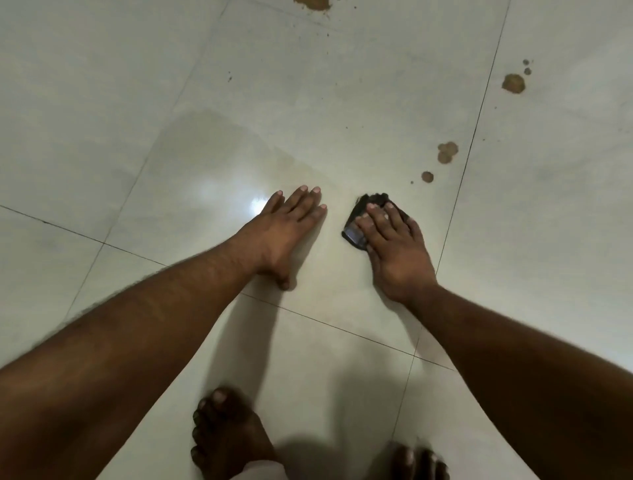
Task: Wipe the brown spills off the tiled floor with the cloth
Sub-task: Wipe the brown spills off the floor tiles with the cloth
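Landmark: cloth (356, 233), dark, bunched, flat on the pale tiled floor (102, 102).

Nearest the camera, on the near side of the cloth: two bare feet, left foot (229, 435) and right foot (418, 462), the person crouched over the work.

At the cloth: right hand (394, 250) lies on top of it, fingers straight and spread, pressing it down on the tile; no curl round the fabric visible. Only the cloth's left and far edges show past the fingers.

Just left of the cloth: left hand (287, 233), flat on the bare floor, fingers straight, holding nothing. Judged a brace.

Left and beyond the cloth: a shiny damp-looking patch (219, 161), no brown in it. Judged already wiped.

Beyond the cloth, to the right: small brown spot (427, 176), nearest; then a double blot (447, 151); further, a larger blot (513, 83) across the grout line; furthest, a spill (313, 3) at the top edge, partly cut off.

Step in hand: wiping, part done. Next move calls for pushing the cloth forward and right onto the nearest spot, keeping pressure.
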